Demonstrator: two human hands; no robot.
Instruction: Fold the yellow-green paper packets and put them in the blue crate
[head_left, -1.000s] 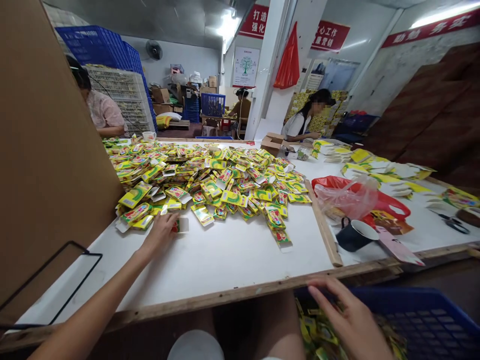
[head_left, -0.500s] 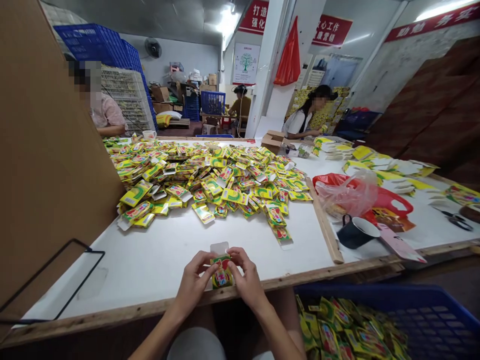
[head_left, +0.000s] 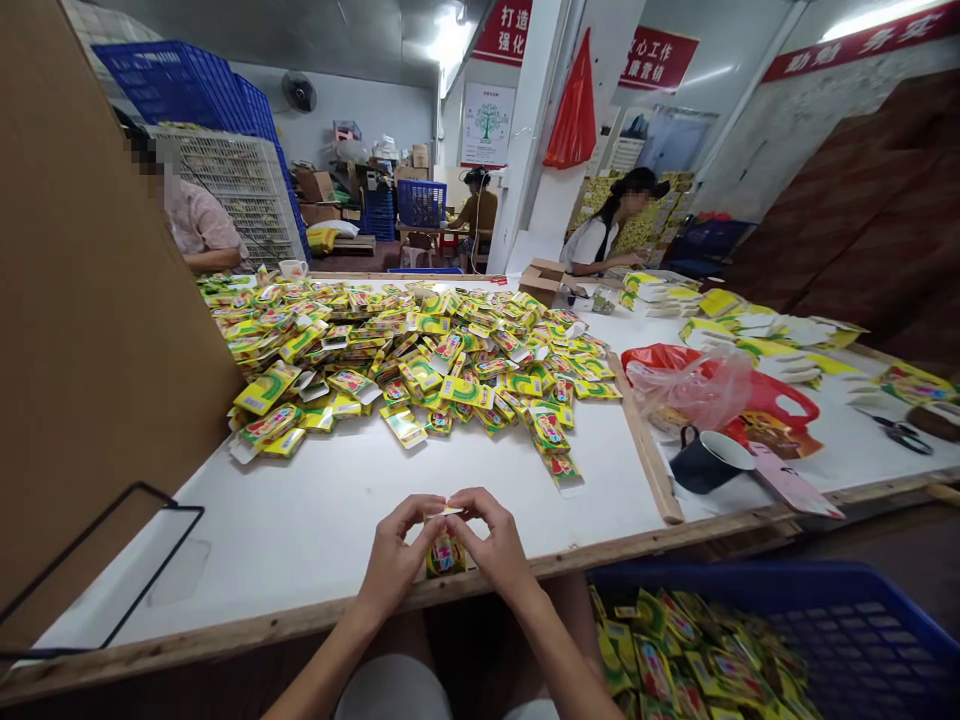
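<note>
Flap (head_left: 443, 511) of the small box (head_left: 446, 555) tipped over from upright since the earlier frame. My left hand (head_left: 394, 545) and right hand (head_left: 496, 545) both pinch the box, at the table's wooden front edge (head_left: 274, 627). Beyond: dark mug (head_left: 703, 464), right; heap of yellow boxes (head_left: 420, 350); co-worker in white (head_left: 592, 243).

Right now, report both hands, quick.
Left hand: closed on a small box, at its top flap.
Right hand: closed on the same box, also at the flap.
</note>
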